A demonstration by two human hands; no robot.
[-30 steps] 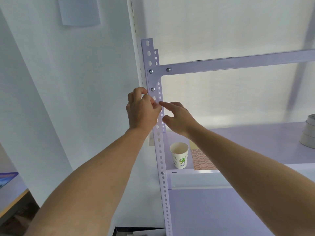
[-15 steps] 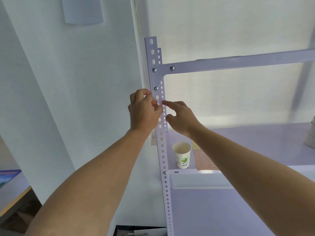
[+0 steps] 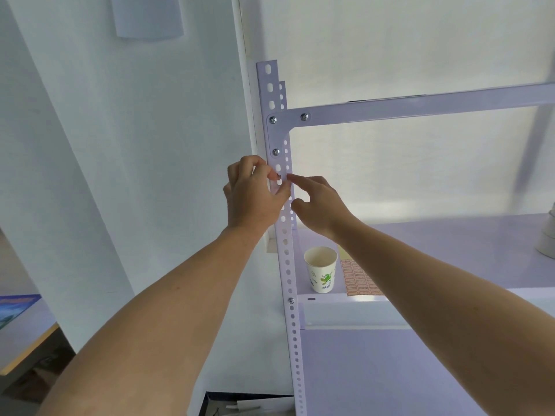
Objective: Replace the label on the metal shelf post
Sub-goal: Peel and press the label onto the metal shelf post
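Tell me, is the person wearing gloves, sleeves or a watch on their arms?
No. The bare left hand and bare right hand show no gloves or rings. The left forearm and right forearm are uncovered to the picture's edge: no sleeves, watch or bracelet.

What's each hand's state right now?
Left hand: fingers curled, pinching what looks like the label on the shelf post.
Right hand: open, index finger straight, touching the shelf post.
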